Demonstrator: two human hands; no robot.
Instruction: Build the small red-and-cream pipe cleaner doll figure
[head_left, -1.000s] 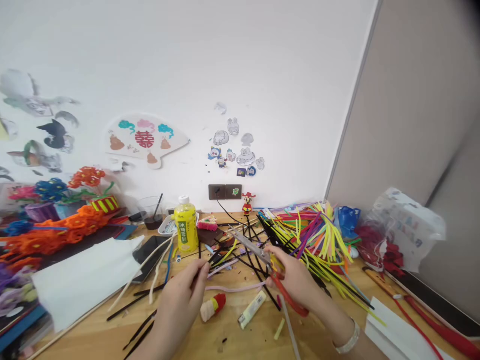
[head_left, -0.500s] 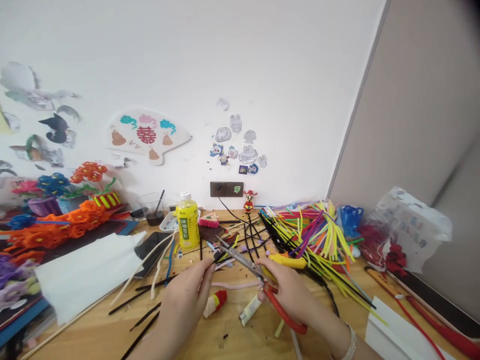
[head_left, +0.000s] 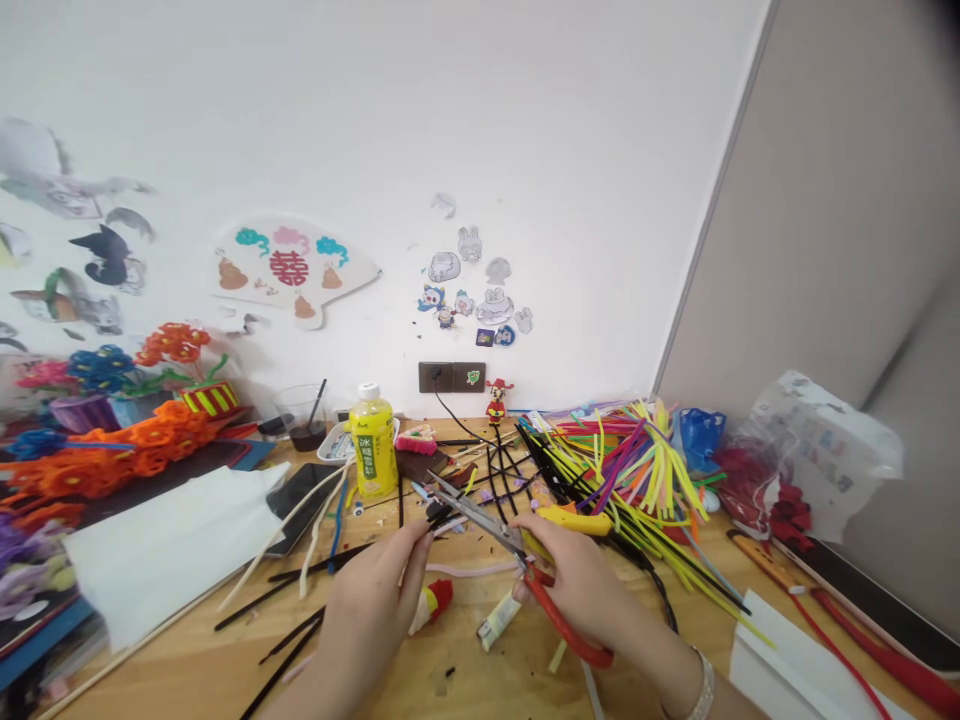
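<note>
My right hand (head_left: 574, 570) grips a pair of scissors (head_left: 480, 515) by red-orange handles, its long metal blades parted and pointing up to the left. Pinched between the thumb and fingers of my left hand (head_left: 382, 585) is a small black fuzzy piece (head_left: 436, 512), close beside the blades. Whether the blades touch it I cannot tell. Under my hands on the wooden table lie a small red, yellow and white fuzzy piece (head_left: 433, 604) and a pale tube (head_left: 498, 620). A yellow-handled tool (head_left: 574, 519) rests just beyond my right hand.
A yellow drink bottle (head_left: 373, 440) stands behind my left hand. Colourful pipe cleaners (head_left: 637, 460) pile up at the back right, near a clear plastic bag (head_left: 825, 465). Fuzzy orange flowers (head_left: 120, 450) and white paper (head_left: 172, 550) lie left. A small red figure (head_left: 497, 402) stands by the wall.
The view has shifted very slightly. Both hands keep nearly the same pose, with the scissors blades still parted near the black piece.
</note>
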